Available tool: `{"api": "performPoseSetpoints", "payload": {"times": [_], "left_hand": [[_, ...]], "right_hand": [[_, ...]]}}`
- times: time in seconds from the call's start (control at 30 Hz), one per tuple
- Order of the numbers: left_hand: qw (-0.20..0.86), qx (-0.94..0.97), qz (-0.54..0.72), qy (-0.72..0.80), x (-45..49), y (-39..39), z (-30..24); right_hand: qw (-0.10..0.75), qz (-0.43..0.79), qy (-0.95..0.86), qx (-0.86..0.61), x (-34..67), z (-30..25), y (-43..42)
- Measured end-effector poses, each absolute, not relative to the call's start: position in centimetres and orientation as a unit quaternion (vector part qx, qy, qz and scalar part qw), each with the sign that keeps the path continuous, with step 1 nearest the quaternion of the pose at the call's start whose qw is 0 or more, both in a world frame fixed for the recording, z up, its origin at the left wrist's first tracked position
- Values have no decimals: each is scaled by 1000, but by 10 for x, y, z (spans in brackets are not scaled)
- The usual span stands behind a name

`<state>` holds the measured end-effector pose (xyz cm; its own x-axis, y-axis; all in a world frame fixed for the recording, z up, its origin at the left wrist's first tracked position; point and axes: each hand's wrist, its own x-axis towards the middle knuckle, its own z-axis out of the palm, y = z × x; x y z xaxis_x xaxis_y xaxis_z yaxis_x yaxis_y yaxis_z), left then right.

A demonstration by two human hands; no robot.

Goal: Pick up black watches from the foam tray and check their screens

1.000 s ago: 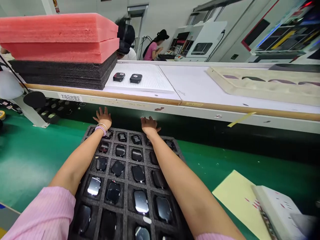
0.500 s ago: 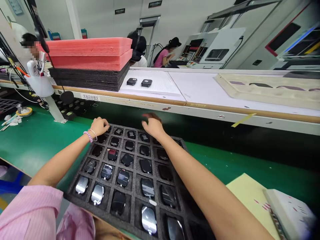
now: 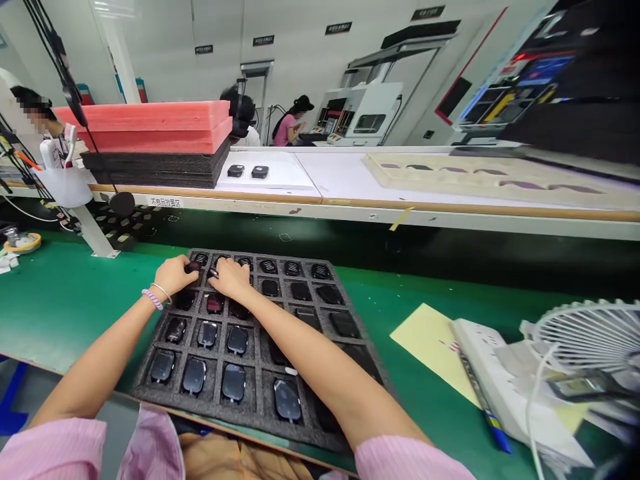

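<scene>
A dark grey foam tray (image 3: 334, 445) with square pockets lies on the bench, filled with rows of glossy black rounded-square pieces like smartwatch cases (image 3: 234, 382). At its far left corner, my left hand (image 3: 171, 275) is closed, with a dark watch case (image 3: 191, 267) between thumb and fingers. My right hand (image 3: 231, 277) reaches across the tray to the second column near the back. Its fingers are bent around another dark watch case (image 3: 213, 273), which they partly hide. My right forearm covers several pockets.
Above the bench runs a shelf (image 3: 345, 175) with stacked pink foam (image 3: 150, 123), black foam sheets (image 3: 155, 169), two small black cases (image 3: 248, 171) and a beige tray (image 3: 373, 170). On the right are yellow paper (image 3: 425, 343), a pen (image 3: 493, 427), a power strip (image 3: 493, 373) and a white fan (image 3: 590, 333).
My right hand has moved left, from above the tray's back edge to the second column, onto a watch case. My left hand stays at the far left corner. The view has swung right.
</scene>
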<state>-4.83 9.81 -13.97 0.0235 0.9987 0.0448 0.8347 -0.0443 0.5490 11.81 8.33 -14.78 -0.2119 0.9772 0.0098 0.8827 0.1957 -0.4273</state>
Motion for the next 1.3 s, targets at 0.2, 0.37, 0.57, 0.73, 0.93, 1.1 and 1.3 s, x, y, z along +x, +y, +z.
{"api": "performPoseSetpoints", "payload": {"times": [0.2, 0.37, 0.57, 0.73, 0.93, 1.1, 1.3], "left_hand": [[440, 654, 328, 521, -17, 81, -114], [558, 623, 331, 437, 36, 64, -124], [549, 606, 386, 427, 59, 57, -155], [486, 632, 410, 444, 47, 51, -166], [439, 672, 403, 439, 40, 46, -162], [411, 684, 409, 442, 41, 41, -162], [403, 673, 420, 457, 43, 33, -161]], "right_hand": [[251, 365, -721, -533, 162, -154, 69], [349, 555, -609, -447, 212, -166, 58], [421, 662, -516, -343, 241, -173, 39], [438, 735, -446, -264, 247, -180, 32], [450, 736, -452, -228, 246, -184, 31], [437, 750, -453, -201, 243, -182, 25], [433, 760, -448, -183, 243, -180, 23]]}}
